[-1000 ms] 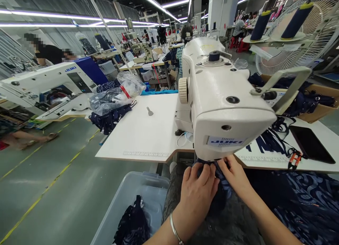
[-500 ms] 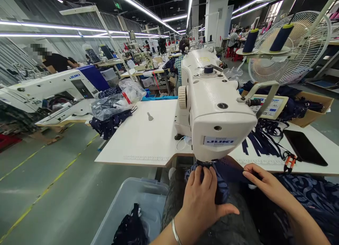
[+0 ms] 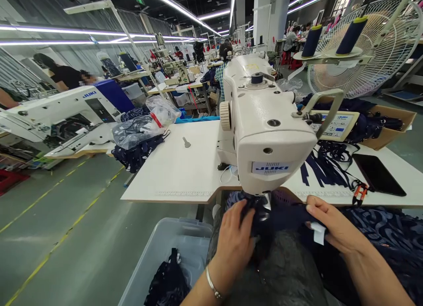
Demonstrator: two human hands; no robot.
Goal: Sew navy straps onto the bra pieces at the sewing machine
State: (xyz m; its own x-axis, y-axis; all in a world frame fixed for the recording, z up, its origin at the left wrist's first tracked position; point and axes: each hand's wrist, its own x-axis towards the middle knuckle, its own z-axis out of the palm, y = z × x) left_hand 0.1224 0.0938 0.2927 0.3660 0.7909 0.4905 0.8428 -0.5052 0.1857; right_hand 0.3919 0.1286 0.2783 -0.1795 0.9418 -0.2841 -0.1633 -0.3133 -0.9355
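A navy garment point(image 3: 287, 218) with a white label point(image 3: 318, 232) stretches between my hands, below the head of the white sewing machine point(image 3: 261, 116). My right hand point(image 3: 333, 224) pinches its right end close to the label. My left hand point(image 3: 234, 237), slightly blurred, has its fingers curled round the gathered fabric at the front of the machine. A silver bangle point(image 3: 212, 281) circles the left wrist. The needle area is mostly hidden by the machine head and the fabric.
A clear plastic bin point(image 3: 148, 248) holding dark garments stands at lower left. On the white table point(image 3: 188, 173) lie a flat metal piece point(image 3: 186, 142), navy strips point(image 3: 325, 165), orange-handled snips point(image 3: 360, 193) and a black phone point(image 3: 379, 174). Patterned fabric point(image 3: 380, 231) lies at right.
My left hand has gone from lying spread on the fabric to curling round it, slightly leftward. My right hand has lifted its end, and the white label now shows. The view has shifted slightly.
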